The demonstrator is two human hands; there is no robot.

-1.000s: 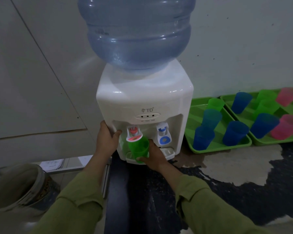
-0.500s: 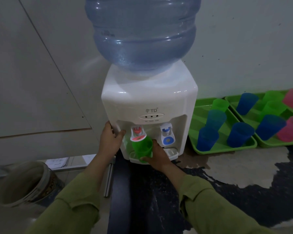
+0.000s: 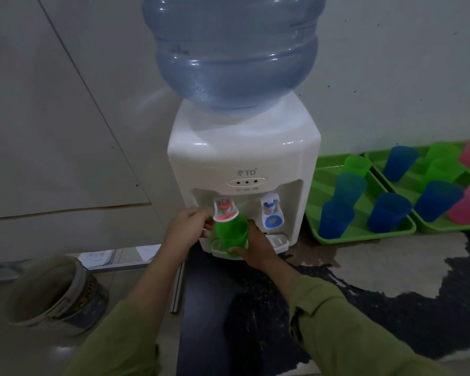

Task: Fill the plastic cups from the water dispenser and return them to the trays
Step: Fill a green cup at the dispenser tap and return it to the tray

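Note:
A white water dispenser (image 3: 242,158) with a big blue bottle (image 3: 234,50) stands on a dark counter. My right hand (image 3: 255,248) grips a green plastic cup (image 3: 232,232) from the right and holds it tilted under the red tap (image 3: 224,210), above the drip tray (image 3: 278,241). My left hand (image 3: 187,226) is at the red tap's lever, fingers curled against its left edge. To the right, two green trays (image 3: 364,234) (image 3: 429,226) hold several blue, green and pink cups. Whether water is flowing cannot be seen.
The blue tap (image 3: 272,213) is free, right of the cup. A worn bucket (image 3: 52,291) stands at the lower left beside the counter. The wall is close behind the dispenser and trays. The counter surface in front is dark and patchy.
My left hand left the dispenser's left side and moved right to the red tap lever. The green cup stays under the red tap in my right hand. The camera has shifted left.

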